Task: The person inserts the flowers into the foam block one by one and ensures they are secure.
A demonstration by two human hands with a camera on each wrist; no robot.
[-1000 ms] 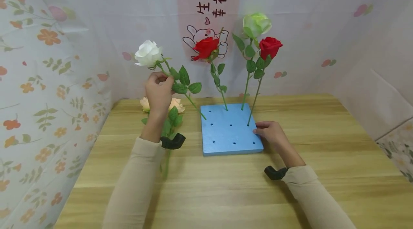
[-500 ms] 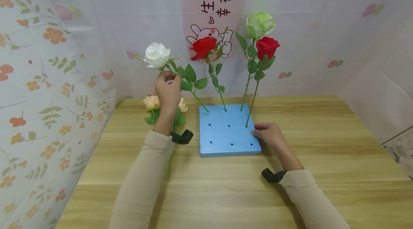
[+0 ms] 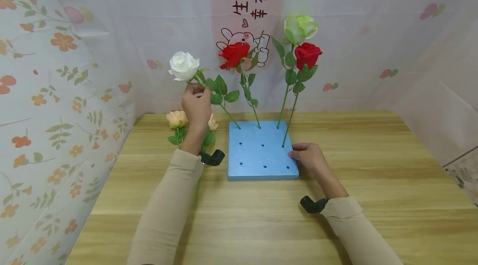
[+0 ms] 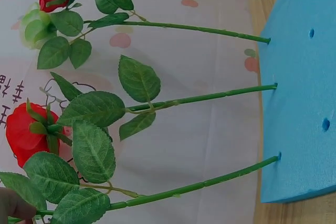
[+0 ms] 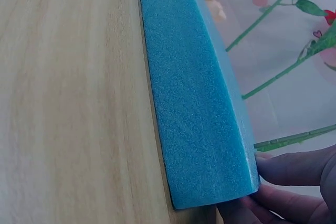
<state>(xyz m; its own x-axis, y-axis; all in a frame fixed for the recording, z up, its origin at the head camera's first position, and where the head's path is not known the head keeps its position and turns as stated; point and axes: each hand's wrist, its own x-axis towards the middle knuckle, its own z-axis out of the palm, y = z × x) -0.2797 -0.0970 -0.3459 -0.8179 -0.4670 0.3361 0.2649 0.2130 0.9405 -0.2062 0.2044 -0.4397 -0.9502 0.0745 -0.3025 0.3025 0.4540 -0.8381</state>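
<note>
My left hand [image 3: 197, 107] pinches the stem of a white rose [image 3: 184, 66] just below its bloom. The stem slants down to the right, its tip in the back-left hole of a blue foam board [image 3: 252, 155]. In the left wrist view that stem [image 4: 210, 182] meets the hole; the white bloom is out of that view. My right hand [image 3: 310, 158] grips the board's right edge; the right wrist view has the thumb [image 5: 294, 167] on top and fingers lower at the corner. Two red roses [image 3: 234, 54] and a pale green rose [image 3: 300, 29] stand in other holes.
Peach roses [image 3: 177, 119] lie on the wooden table [image 3: 246, 219] left of the board, partly hidden behind my left arm. Several bare holes dot the board's middle and front. A patterned cloth [image 3: 149, 28] hangs behind the table, another at the left.
The white rose has moved right and slightly lower with my left hand, its stem tip going from above the board into the back-left hole. My right hand stays on the board, which shifts slightly left in view.
</note>
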